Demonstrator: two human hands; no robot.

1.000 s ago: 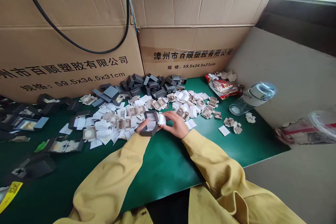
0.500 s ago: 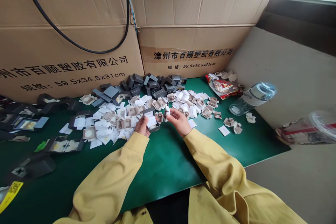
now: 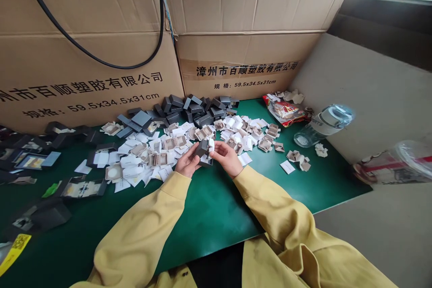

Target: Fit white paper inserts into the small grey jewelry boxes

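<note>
My left hand [image 3: 186, 164] grips a small dark grey box [image 3: 203, 149], tilted up off the green table [image 3: 209, 207]. My right hand [image 3: 227, 156] is closed on the same box from the right, with a white card [image 3: 211, 144] pinched at its fingertips against the box. Both hands meet just in front of a scattered heap of white cards and beige inserts [image 3: 162, 153]. Yellow sleeves cover both arms.
A pile of dark grey boxes [image 3: 194, 108] lies against two big cardboard cartons [image 3: 236, 54]. More open dark boxes [image 3: 81, 186] lie at the left. A red snack bag [image 3: 285, 111], a lying plastic bottle [image 3: 324, 123] and a clear container [image 3: 405, 162] are at the right.
The box was lifted off the table and tilted upright between both hands. My right hand brought a white card in against it. The view shifted slightly.
</note>
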